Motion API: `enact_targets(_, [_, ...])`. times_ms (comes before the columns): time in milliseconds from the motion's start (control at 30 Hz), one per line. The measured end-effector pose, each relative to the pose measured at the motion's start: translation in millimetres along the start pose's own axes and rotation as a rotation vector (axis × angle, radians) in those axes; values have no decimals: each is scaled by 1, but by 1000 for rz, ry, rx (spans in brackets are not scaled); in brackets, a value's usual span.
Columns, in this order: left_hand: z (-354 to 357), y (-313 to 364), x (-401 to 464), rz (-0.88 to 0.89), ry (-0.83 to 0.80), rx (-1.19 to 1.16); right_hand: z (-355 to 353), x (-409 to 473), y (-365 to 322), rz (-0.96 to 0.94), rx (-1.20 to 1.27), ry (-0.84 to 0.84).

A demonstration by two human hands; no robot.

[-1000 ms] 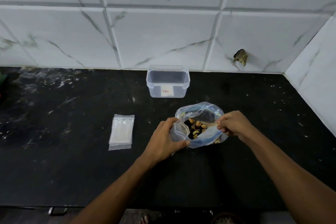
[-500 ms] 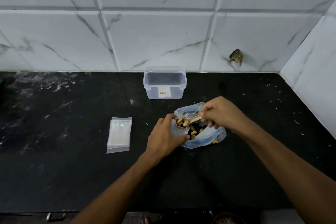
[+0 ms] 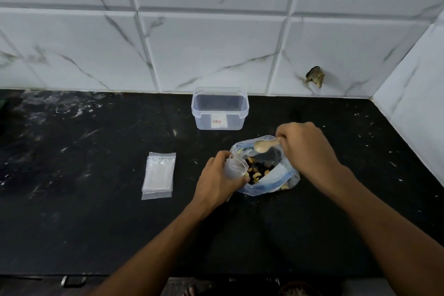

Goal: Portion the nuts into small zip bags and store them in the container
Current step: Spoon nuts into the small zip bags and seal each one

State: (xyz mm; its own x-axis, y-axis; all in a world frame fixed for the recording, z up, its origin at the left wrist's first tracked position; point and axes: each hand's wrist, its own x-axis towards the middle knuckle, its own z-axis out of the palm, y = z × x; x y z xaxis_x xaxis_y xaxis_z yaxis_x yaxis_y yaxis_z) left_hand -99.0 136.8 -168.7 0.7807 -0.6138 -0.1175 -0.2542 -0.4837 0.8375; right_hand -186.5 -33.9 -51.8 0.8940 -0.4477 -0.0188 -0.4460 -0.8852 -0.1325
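Head view, left to right. On the black worktop, a flat stack of small zip bags lies well to the left of the hands. The left hand has its fingers curled round one small zip bag, holding it with the mouth open at the left rim of the large bag. The large bag, clear plastic with blue markings, rests on the worktop between the two hands, its mouth spread; the nuts, pale curved pieces mixed with dark ones, lie inside it, some of them just beside the small bag's opening. A pale spoon is held over the far rim of the large bag, bowl pointing left; whether it carries anything cannot be told. The right hand has its fingers closed on the spoon's handle. Behind the large bag, near the tiled wall, stands the clear container, lid off, with a white label on its near side.
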Motion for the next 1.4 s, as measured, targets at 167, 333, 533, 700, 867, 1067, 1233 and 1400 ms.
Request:
enact_targets(167, [3,-6,-6,-5,-106,-50,68,18,32,147,16,-85])
enact_targets(333, [3,-6,-2,-16,-149,-64,105,18,27,89,106,-57])
enact_targets(533, [6,-9,-1,-26,-162,-60,106,26,17,294,487,-245])
enact_targets(700, [2,-12,0,-17,-170,-71,85,23,32,531,840,-338])
enact_targets(867, [-2,-14,-1,-4,-161,-81,69,15,49,587,1014,-409])
enact_targets(1067, [-3,-9,0,1,-92,8,38,14,60,466,1044,-344])
enact_targets(1233, [0,0,2,-11,-69,42,11,3,27,187,770,-245])
enact_targets(1400, [2,6,3,-11,-51,58,17,-12,-17,-78,206,-94])
